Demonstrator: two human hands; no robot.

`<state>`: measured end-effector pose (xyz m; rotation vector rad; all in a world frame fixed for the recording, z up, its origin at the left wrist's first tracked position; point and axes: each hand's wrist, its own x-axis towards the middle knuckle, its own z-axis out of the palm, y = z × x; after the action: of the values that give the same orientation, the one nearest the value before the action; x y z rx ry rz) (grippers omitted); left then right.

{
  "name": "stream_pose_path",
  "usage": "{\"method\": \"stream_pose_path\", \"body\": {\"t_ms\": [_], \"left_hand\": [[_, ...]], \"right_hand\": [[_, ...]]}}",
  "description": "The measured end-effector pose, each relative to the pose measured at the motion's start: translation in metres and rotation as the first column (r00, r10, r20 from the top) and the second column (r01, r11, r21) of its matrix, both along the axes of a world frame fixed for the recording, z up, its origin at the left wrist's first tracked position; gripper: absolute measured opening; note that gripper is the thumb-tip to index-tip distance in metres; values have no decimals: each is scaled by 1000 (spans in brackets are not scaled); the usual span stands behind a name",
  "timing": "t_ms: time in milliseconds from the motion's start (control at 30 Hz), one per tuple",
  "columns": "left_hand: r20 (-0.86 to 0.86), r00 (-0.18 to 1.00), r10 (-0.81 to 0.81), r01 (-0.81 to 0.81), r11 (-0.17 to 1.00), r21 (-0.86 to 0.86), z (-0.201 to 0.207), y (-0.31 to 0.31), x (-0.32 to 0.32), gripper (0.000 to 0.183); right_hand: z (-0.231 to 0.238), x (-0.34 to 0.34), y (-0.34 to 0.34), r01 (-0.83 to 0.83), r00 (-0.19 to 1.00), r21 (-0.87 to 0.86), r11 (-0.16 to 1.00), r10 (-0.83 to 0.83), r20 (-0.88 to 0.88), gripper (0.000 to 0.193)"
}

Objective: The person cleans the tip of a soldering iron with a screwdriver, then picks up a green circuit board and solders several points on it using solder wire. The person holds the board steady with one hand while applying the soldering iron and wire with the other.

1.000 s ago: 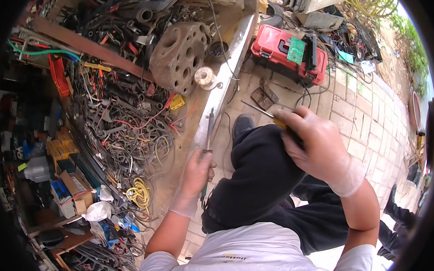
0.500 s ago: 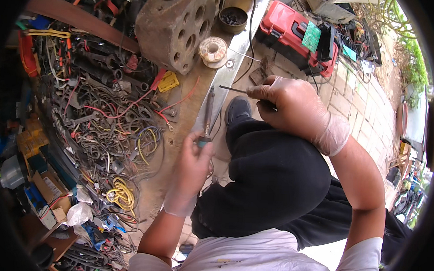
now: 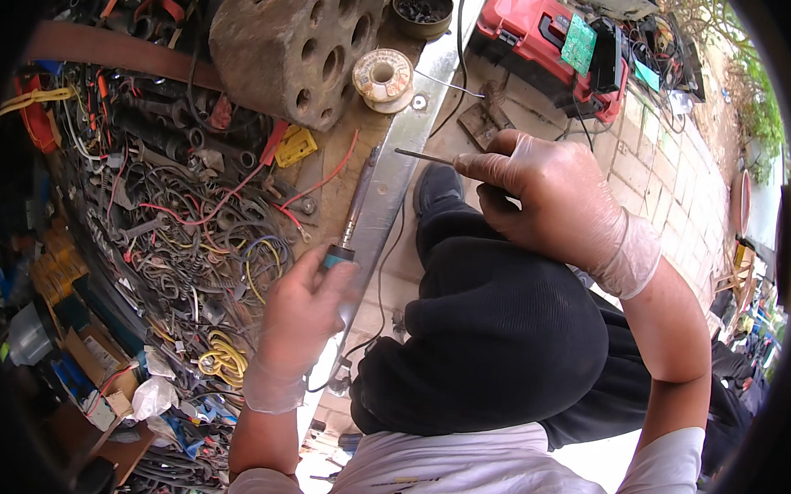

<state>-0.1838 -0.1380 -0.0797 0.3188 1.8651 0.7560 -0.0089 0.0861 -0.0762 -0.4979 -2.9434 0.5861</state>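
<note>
In a clear glove, my left hand (image 3: 295,326) is wrapped round the teal and black handle of a soldering iron (image 3: 360,198). The iron's dark metal shaft points away from me, over the bench edge. My gloved right hand (image 3: 561,196) pinches a thin dark metal rod (image 3: 423,156) between thumb and forefinger. That rod points left, its free end a little right of the iron's far end, with a small gap between them. Beyond both stands a spool of solder wire (image 3: 365,77), a loose strand reaching right from it.
A heavy block with round holes (image 3: 276,60) and a round tin of dark bits (image 3: 422,26) stand at the back. Tangled wires and tools (image 3: 204,232) heap up at left. On the paving, a red toolbox (image 3: 516,33) carries a green circuit board (image 3: 578,44).
My left hand has moved left with the soldering iron. My right hand, still pinching the rod, sits slightly farther right. The whole view has shifted a little.
</note>
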Motion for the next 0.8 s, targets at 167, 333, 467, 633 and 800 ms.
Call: {"method": "stream_pose_path", "body": {"t_ms": [167,333,467,633,800], "left_hand": [[-9,1000,-1,0,998,-59,-5,-10,-10,36],[-33,999,25,-27,998,-65,-5,-22,-18,40],[54,993,105,-108,993,37,-8,-28,5,34],[142,975,173,-211,921,329,-36,-7,42,33],[236,937,256,-347,740,576,-78,19,92,35]], "right_hand": [[-2,0,3,-19,1000,-25,999,20,9,26],[-1,5,3,-18,1000,-79,997,17,-14,30],[-5,9,3,27,999,-101,995,-29,-25,29],[-7,17,7,45,992,-164,985,-64,-113,29],[-2,40,5,87,981,-210,974,-120,-150,36]]}}
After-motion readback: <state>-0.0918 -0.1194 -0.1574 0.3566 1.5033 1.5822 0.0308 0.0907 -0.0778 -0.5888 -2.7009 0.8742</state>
